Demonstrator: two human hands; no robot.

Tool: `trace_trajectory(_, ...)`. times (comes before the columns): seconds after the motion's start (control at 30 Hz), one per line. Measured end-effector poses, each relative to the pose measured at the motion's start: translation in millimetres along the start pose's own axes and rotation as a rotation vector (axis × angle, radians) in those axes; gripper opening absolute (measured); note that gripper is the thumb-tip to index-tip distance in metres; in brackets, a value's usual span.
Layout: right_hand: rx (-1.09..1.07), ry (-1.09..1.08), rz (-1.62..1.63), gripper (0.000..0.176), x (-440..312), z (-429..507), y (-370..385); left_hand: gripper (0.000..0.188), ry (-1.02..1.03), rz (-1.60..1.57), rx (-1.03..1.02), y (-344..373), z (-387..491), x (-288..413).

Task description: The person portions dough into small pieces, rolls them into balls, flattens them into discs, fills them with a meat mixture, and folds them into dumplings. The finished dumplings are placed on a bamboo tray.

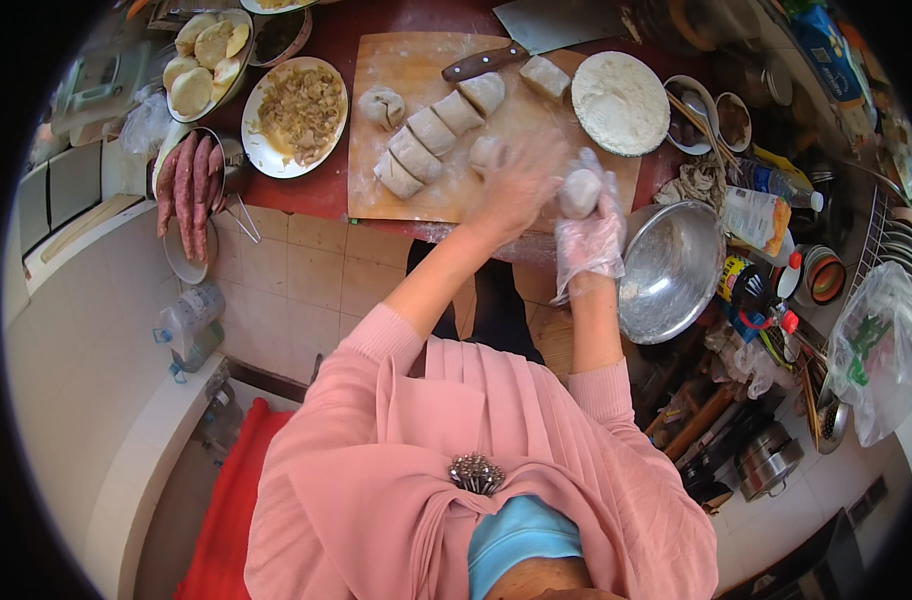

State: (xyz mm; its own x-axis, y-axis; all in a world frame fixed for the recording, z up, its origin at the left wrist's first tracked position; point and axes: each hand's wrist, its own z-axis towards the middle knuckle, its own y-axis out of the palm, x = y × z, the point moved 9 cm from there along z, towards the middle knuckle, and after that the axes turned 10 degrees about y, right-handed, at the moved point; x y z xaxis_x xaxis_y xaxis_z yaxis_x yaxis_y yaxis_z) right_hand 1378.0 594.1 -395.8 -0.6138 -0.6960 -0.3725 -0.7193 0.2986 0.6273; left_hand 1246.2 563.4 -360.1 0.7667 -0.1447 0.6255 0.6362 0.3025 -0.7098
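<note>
A smooth dough ball [579,193] sits in my right hand [592,225], which wears a clear plastic glove. My bare left hand [517,180] is blurred, just left of that ball and over the floured wooden board [493,199]; its fingers are not clear. Partly behind the left hand lies another small dough lump [487,154]. A slanting row of cut dough pieces [430,132] crosses the board's middle. Left of the row is a gathered, rounded dough piece [382,107]. One more block of dough [544,77] lies near a cleaver's dark handle [486,61].
A plate of chopped filling [300,112] stands left of the board, a bowl of flour [621,101] at its right. Purple sweet potatoes [193,184] and peeled slices [212,46] are farther left. A metal basin [673,274] and bottles [756,289] crowd the right.
</note>
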Motion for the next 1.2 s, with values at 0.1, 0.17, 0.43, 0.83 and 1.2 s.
trace_trajectory(0.1, 0.299, -0.267, -0.452, 0.047, -37, 3, -13, 0.053, -0.134, 0.105, 0.03, -14, -31, -28)
trace_trajectory(0.17, 0.322, -0.333, -0.622, 0.048, -43, 0, -3, 0.057, -0.145, 0.138, -0.022, -18, -33, -38)
trace_trajectory(0.43, 0.129, -0.572, -1.226, 0.048, -13, -42, 62, 0.052, -0.674, -0.935, 0.012, -4, -44, -42)
trace_trajectory(0.83, -0.058, -0.076, -0.395, 0.082, -18, -21, 75, 0.046, -0.379, -0.935, 0.005, -7, 57, 17)
trace_trajectory(1.2, 0.097, -0.614, -0.587, 0.06, -92, -65, 71, 0.042, 0.048, -0.263, -0.133, 69, 178, 22)
